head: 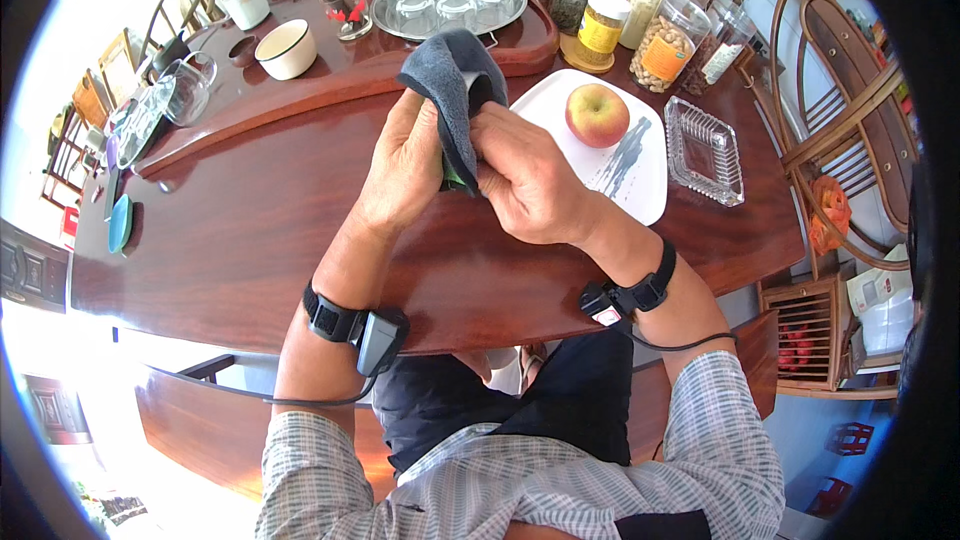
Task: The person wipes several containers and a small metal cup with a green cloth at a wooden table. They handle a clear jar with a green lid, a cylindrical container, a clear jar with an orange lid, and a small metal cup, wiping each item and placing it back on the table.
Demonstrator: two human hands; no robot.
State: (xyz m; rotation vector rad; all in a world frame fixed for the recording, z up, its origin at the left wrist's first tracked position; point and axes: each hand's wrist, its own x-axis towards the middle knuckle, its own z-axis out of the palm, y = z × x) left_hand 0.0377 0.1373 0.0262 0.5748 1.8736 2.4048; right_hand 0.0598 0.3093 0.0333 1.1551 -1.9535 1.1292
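My left hand and my right hand are raised together above the table, both gripping a dark grey cloth. The cloth is folded over and hangs down between them. A small bit of something green shows under its lower end, and a pale patch appears within the fold; what these belong to is hidden. Just right of my hands lies a white tray with grey brush-like markings. On it rests a red and yellow apple.
A ribbed clear glass dish stands right of the tray. Behind are jars of nuts and a round metal tray of upturned glasses. A cream enamel bowl sits back left, a teal dish at the far left edge.
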